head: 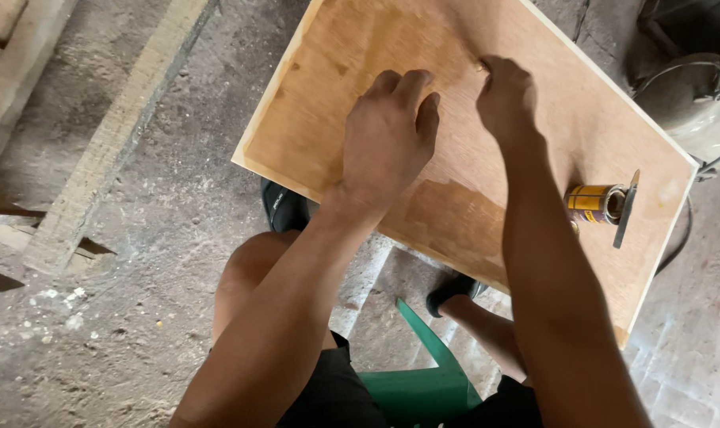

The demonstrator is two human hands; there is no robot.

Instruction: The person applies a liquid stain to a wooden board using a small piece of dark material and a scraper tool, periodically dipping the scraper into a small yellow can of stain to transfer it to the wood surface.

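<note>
Smooth tan plywood board (487,182) w/ pale cut edges, rectangular, lying across knees over rough dusty concrete floor (162,261). Left hand (387,139) flat-ish on board centre, fingers curled together, holding nothing. Right hand (506,99) just right of it, fingertips pinched on tiny pale item at far side; too small to tell what. Yellow cylindrical can (593,203) lying near board's right edge. Green stool (423,380) near.
</note>
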